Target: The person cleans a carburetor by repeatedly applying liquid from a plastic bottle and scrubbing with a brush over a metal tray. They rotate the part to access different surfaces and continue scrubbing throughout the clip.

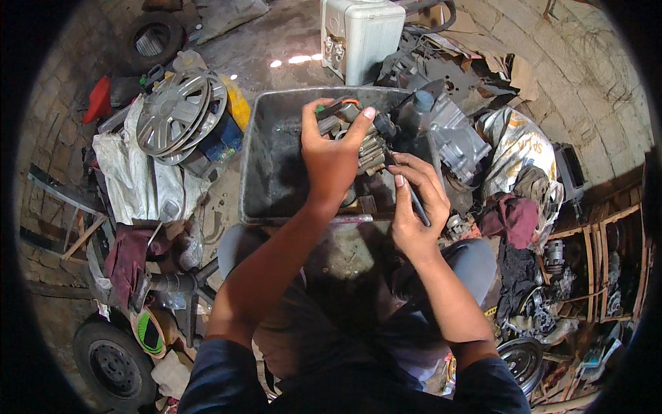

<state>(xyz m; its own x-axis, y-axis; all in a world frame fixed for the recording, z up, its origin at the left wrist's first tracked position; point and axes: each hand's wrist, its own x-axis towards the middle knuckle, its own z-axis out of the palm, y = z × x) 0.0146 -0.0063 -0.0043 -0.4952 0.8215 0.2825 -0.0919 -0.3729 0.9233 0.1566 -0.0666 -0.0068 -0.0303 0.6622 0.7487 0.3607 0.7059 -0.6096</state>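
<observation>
My left hand [332,155] grips a greasy metal engine part, a carburettor-like block [367,141], and holds it up over a black metal tray [272,162]. My right hand [416,200] holds a thin dark tool [416,200] like a pen, its tip against the right side of the block. A green and an orange bit show at the top of the block. Both hands are above my knees, at the tray's near right corner.
Silver wheel covers [181,110] lie on rags at the left. A white plastic canister [360,34] stands behind the tray. Metal engine parts [452,134] and a printed sack [520,148] are at the right. Tyres [114,366] sit at the lower left; wooden racks [607,262] at the right.
</observation>
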